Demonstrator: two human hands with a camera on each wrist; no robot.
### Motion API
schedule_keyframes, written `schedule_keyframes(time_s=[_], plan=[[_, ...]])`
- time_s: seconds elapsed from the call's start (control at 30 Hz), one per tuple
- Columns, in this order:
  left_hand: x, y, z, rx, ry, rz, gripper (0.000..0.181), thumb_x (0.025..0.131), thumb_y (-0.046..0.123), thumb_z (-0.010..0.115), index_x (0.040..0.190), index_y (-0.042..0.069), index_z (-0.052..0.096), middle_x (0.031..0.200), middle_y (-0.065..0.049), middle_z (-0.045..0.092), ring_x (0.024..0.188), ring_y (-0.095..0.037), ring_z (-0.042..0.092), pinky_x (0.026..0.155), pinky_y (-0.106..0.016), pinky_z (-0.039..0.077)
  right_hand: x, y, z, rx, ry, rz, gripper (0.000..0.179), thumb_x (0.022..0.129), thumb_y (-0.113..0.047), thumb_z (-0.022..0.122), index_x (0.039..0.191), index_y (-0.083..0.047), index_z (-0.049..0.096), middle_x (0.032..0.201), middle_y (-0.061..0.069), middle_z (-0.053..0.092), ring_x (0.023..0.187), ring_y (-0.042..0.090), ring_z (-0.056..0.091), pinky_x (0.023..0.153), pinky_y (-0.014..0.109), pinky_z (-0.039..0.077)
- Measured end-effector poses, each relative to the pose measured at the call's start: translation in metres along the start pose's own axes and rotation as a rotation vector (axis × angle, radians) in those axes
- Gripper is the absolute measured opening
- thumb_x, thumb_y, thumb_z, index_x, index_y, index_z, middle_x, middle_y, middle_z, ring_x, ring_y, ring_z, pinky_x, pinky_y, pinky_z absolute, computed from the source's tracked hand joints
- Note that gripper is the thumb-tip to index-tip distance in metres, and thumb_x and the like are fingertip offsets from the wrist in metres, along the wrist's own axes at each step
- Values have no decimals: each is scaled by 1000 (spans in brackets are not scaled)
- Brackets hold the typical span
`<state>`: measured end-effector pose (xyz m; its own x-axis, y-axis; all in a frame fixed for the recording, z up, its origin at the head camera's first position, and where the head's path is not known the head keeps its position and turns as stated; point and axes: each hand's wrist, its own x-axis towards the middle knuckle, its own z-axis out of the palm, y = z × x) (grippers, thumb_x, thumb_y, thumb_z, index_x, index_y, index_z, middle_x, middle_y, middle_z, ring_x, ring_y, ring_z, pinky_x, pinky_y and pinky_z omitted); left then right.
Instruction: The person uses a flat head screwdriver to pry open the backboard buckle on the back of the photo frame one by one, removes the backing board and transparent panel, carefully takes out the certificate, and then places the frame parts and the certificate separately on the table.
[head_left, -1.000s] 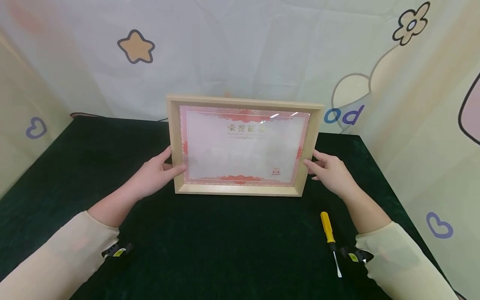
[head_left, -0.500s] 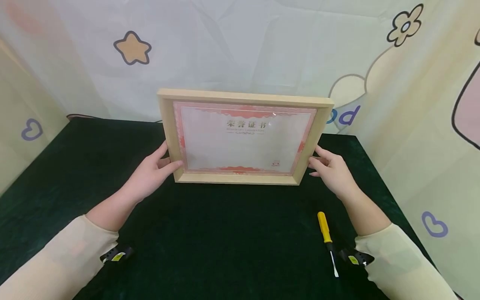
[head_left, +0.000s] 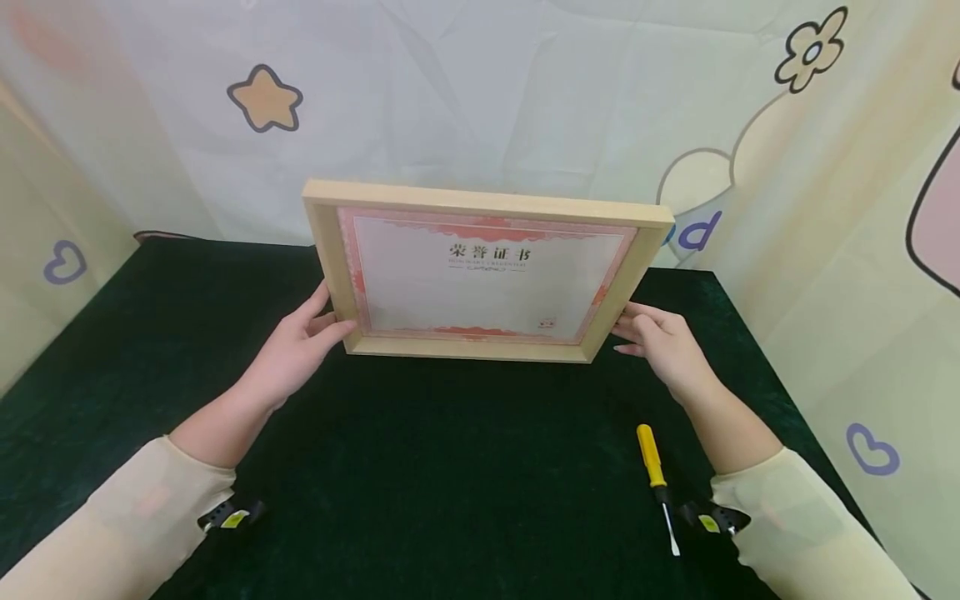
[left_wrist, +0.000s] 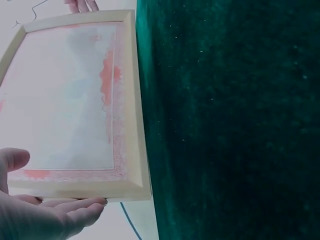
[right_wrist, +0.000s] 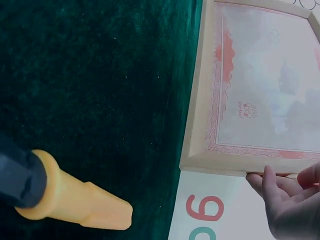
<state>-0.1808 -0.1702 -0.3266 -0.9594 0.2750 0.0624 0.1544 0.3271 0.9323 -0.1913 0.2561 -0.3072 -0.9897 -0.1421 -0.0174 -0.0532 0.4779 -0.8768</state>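
Both hands hold a light wooden picture frame at its two sides, its top edge leaning toward me. A certificate with a pink-red border and Chinese heading fills it. My left hand grips the left side, thumb on the front. In the left wrist view the fingers lie along the outer edge of that side. On the right side, my right hand holds the edge with fingertips partly hidden behind it; in the right wrist view its thumb is at the border.
A yellow-handled screwdriver lies on the dark green cloth near my right forearm, its flat tip toward me. Behind the table hangs a pale curtain with printed figures. Black wrist straps show at both sleeves.
The picture frame has tilted, its top edge coming toward me and its bottom edge rising in view. My right thumb has slid from the front border to the side edge.
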Motion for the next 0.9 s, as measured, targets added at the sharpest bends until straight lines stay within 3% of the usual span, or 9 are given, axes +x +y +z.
schedule_keyframes(time_s=[0.3,0.57,0.9], plan=[[0,-3,-3,-95,-41,-63,59,102,29,33,150,23,0,155,-11,10,134,-36,28,105,-57,21,-1,-1,-3,53,-25,15,48,101,-19,23,142,3,31,143,18,38,127,31,43,90,29,44],[3,0,-5,-172,-72,-99,61,102,41,24,150,19,-6,154,-16,12,136,-36,22,107,-55,16,0,-1,-2,71,-31,20,48,101,-20,22,143,4,29,144,19,36,128,31,41,90,27,44],[4,0,-9,-244,-82,-73,69,98,55,19,150,17,-4,153,-18,16,138,-32,18,109,-53,13,1,-3,-1,155,-44,47,49,103,-24,22,146,1,24,148,16,31,132,28,35,92,28,42]])
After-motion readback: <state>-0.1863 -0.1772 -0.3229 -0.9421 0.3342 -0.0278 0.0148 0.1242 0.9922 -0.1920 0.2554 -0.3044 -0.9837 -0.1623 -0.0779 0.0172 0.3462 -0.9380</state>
